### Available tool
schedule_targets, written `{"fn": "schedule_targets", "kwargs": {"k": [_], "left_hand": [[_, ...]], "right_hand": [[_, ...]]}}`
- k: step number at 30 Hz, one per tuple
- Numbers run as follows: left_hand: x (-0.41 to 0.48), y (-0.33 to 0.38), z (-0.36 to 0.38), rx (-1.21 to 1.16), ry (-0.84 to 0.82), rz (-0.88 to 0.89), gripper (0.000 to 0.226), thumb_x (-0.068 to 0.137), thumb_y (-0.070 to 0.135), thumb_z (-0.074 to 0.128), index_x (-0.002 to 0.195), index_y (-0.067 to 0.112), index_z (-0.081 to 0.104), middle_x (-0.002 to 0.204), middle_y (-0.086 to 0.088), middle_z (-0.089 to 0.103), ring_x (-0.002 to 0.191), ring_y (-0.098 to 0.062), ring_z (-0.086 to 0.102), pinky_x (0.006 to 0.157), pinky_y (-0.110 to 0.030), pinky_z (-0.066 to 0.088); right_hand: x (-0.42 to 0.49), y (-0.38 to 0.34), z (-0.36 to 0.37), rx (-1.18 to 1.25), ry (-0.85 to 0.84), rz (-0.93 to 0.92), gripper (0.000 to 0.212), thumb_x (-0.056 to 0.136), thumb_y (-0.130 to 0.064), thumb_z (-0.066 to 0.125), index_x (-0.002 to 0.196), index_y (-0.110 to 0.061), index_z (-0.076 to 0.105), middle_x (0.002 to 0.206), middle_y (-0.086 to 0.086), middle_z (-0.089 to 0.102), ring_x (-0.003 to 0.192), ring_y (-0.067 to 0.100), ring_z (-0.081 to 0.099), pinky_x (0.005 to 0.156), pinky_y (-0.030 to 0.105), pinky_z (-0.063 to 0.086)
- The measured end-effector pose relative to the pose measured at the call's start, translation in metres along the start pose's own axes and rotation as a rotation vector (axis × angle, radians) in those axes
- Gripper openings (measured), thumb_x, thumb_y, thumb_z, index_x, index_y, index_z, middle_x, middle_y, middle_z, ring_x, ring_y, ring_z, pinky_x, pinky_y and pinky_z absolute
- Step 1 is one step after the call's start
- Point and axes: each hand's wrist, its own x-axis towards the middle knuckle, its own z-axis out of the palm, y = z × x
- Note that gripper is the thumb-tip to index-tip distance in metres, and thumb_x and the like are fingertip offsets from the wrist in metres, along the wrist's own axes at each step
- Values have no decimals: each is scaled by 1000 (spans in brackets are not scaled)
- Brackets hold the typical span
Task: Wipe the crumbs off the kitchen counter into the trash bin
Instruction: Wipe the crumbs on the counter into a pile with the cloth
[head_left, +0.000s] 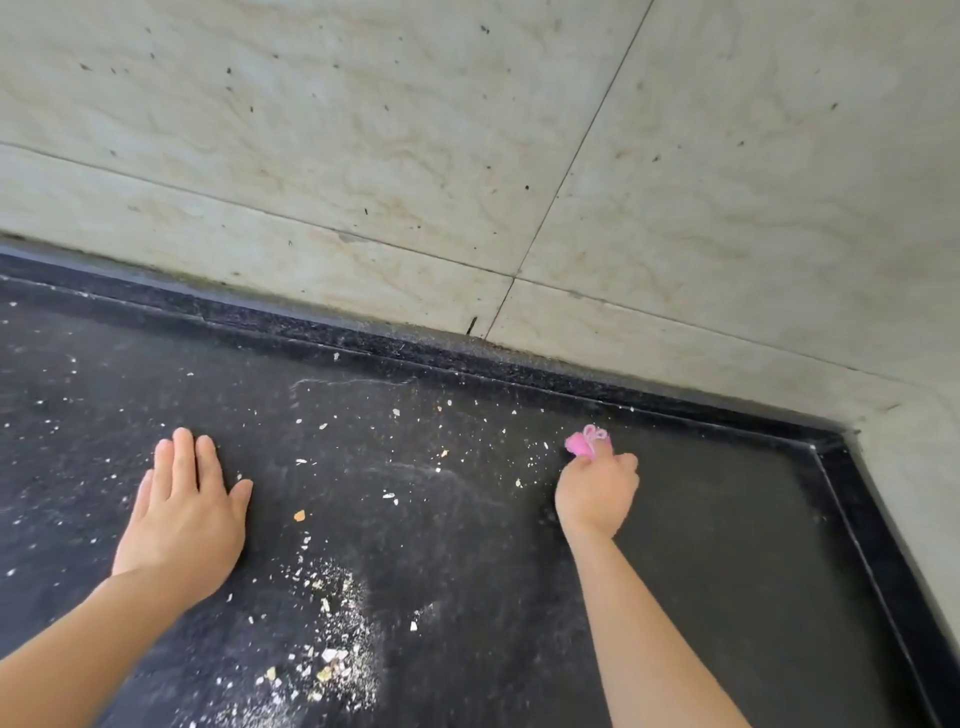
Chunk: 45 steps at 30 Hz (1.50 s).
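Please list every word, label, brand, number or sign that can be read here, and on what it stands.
None: nothing here can be read. The black counter, the wall tiles and the pink cloth in the right hand bear no writing; the dark specks on the tiles are marks, not letters.

From my remote seat I see a pale, marbled tile wall running across the back, flecked with small dark specks, crossed by thin grout lines, and meeting a matching side wall at the right corner.
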Motion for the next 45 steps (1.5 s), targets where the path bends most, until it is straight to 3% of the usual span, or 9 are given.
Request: {"fn": "schedule_targets", "kwargs": {"k": [6, 9, 16, 19, 22, 27, 32, 40, 45], "left_hand": [[-1, 9, -14, 17, -82, -54, 67, 98, 38, 21, 147, -5, 4, 156, -23, -1, 144, -36, -1, 117, -44, 13], [-4, 15, -24, -9, -156, -93, 66, 99, 38, 17, 148, -3, -2, 157, -20, -8, 145, -34, -6, 118, -43, 8], [-5, 15, -22, -44, -124, -82, 65, 99, 37, 16, 148, -2, -4, 157, -19, -10, 146, -32, -9, 119, -42, 7], [-5, 15, -19, -56, -100, -82, 65, 99, 36, 17, 148, -1, -3, 157, -18, -9, 146, -31, -9, 119, -42, 5], [-4, 14, -14, -40, -97, -95, 65, 98, 37, 15, 149, 0, -3, 158, -17, -10, 146, -29, -10, 120, -40, 4], [-6, 14, -13, -39, -70, -79, 65, 98, 36, 17, 149, -1, 0, 158, -18, -7, 146, -30, -8, 119, -41, 5], [-6, 16, -18, -21, -107, -83, 66, 98, 36, 16, 148, -1, -1, 157, -19, -8, 146, -31, -9, 119, -42, 6], [-4, 19, -27, 22, -181, -108, 66, 98, 37, 12, 147, -1, -7, 157, -19, -12, 145, -32, -11, 119, -41, 8], [-2, 18, -29, 25, -196, -103, 66, 98, 37, 10, 147, -2, -11, 156, -19, -15, 145, -32, -12, 119, -41, 6]], "right_hand": [[-93, -61, 8, 159, -383, -286, 44, 95, -11, 41, 133, -29, 53, 102, 5, 45, 88, 24, 54, 77, 29, 44], [-89, -61, -14, 371, -660, -288, 32, 100, -32, 44, 108, -13, 68, 82, 7, 47, 61, 14, 46, 56, 16, 39], [40, 15, -71, 290, -149, 95, 44, 93, -33, 44, 69, -1, 61, 60, 6, 59, 58, 21, 53, 65, 33, 39], [100, 57, -78, 61, 34, 212, 36, 92, -27, 42, 91, -2, 69, 99, 28, 64, 84, 37, 61, 82, 39, 48], [135, 80, -70, -199, 22, 259, 35, 92, -8, 48, 123, 6, 54, 125, 33, 48, 112, 45, 49, 96, 47, 42], [138, 48, -42, -205, 5, 197, 35, 86, -1, 52, 120, 3, 57, 121, 28, 57, 117, 43, 49, 104, 43, 35], [86, -10, -10, -141, 32, 49, 35, 86, -6, 57, 120, 2, 54, 126, 23, 51, 118, 38, 44, 87, 39, 44], [42, -39, -5, -12, -445, -538, 48, 93, -4, 42, 135, -25, 54, 103, 7, 55, 91, 27, 56, 65, 29, 36], [75, -10, -28, -57, -53, -281, 39, 89, -9, 44, 112, -25, 71, 96, 12, 53, 80, 31, 52, 65, 30, 35]]}}
